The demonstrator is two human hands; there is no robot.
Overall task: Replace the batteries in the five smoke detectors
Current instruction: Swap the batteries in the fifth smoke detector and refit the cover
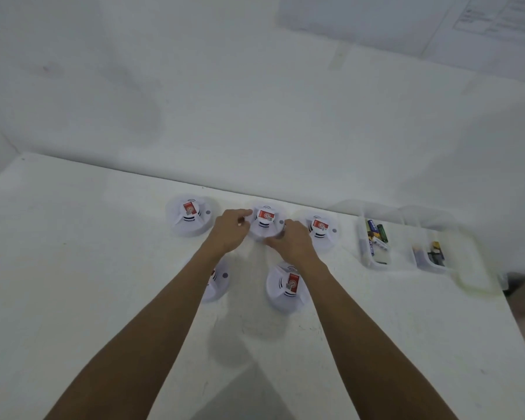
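The fingers of the left hand point(229, 230) and the right hand point(291, 242) are curled against the 2 sides of the round white plastic smoke detector with a red label point(265, 224), at the middle of the back row on the white counter point(73, 268). 2 similar detectors stand at its 9 o'clock point(190, 215) and 3 o'clock point(322, 228), 2 more at 7 o'clock point(219, 281) and 5 o'clock point(287, 287). Farther at 3 o'clock, 2 clear plastic trays point(373, 262) hold batteries point(376, 233).
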